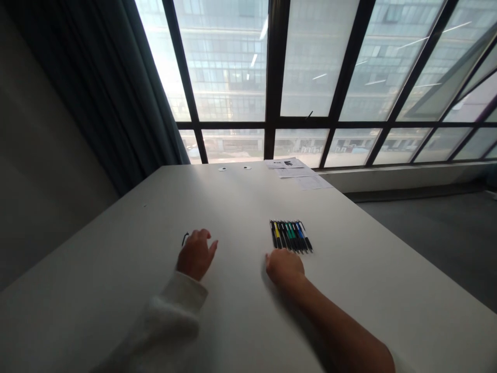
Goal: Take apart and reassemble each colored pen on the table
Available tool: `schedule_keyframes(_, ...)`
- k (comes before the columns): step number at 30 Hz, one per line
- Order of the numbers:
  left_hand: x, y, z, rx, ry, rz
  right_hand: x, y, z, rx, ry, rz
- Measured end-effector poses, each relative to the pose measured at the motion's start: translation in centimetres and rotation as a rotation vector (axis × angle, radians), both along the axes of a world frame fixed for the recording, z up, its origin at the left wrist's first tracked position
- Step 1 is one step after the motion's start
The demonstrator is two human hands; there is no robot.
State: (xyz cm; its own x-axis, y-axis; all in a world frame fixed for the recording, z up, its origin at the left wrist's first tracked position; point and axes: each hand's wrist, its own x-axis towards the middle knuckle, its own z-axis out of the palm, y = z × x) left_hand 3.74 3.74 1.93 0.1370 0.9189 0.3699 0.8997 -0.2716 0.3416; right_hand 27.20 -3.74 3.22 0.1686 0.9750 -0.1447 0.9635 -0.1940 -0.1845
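Observation:
Side by side on the white table (233, 305) lies a row of pens (290, 235), mostly black with yellow, green, blue and white parts. My right hand (285, 265) is curled closed at the near ends of this row, and its fingertips are hidden, so whatever they may hold does not show. To the left, my left hand (196, 254) is over the table with its thumb apart from its bent fingers. Just beyond its left side, a thin dark piece (185, 238), perhaps part of a pen, shows partly hidden by the hand.
At the far end of the table are printed papers (289, 167) and two round white discs (247, 168) with dark centres, one being left of the other. A dark curtain (128, 93) hangs at left. Large framed windows (233, 67) stand behind the table.

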Motion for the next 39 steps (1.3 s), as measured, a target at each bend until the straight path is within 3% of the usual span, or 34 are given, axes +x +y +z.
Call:
schedule_keyframes(4,-6.1,0.7,1.5,-0.091,0.088,0.218,-0.8,-1.1,1.3,0.02,0.025,0.047)
schedule_keyframes(7,-7.3,0.6,2.1,-0.206,0.126,0.218,-1.0,-1.6,2.2,0.032,0.053,0.074)
schedule_keyframes(11,-4.5,-0.3,4.4,-0.267,0.13,0.055,-0.2,-1.5,3.7,0.078,0.326,0.139)
schedule_keyframes(15,-0.1,-3.6,8.8,-0.19,0.076,-0.202,1.7,-1.6,6.7,0.125,0.957,0.113)
schedule_keyframes(17,1.5,-6.0,11.0,-0.129,-0.045,-0.353,2.5,-2.2,8.5,0.222,1.21,0.117)
schedule_keyframes(20,2.5,-9.1,13.5,-0.044,-0.195,-0.481,3.1,-3.6,10.8,0.374,1.415,0.171)
schedule_keyframes(22,2.5,-10.4,14.6,0.039,-0.288,-0.499,3.2,-4.5,11.6,0.432,1.478,0.186)
schedule_keyframes(26,2.0,-11.6,15.8,0.057,-0.544,-0.475,3.2,-6.0,12.4,0.485,1.593,0.263)
schedule_keyframes(33,1.9,-13.0,16.3,-0.064,-1.203,-0.382,2.8,-8.6,14.0,0.562,1.701,0.335)
schedule_keyframes(36,1.8,-13.6,16.4,-0.082,-1.316,-0.384,2.7,-9.5,14.4,0.602,1.687,0.324)
schedule_keyframes(39,1.9,-14.0,16.6,-0.022,-1.304,-0.332,2.5,-10.1,14.8,0.671,1.686,0.277)
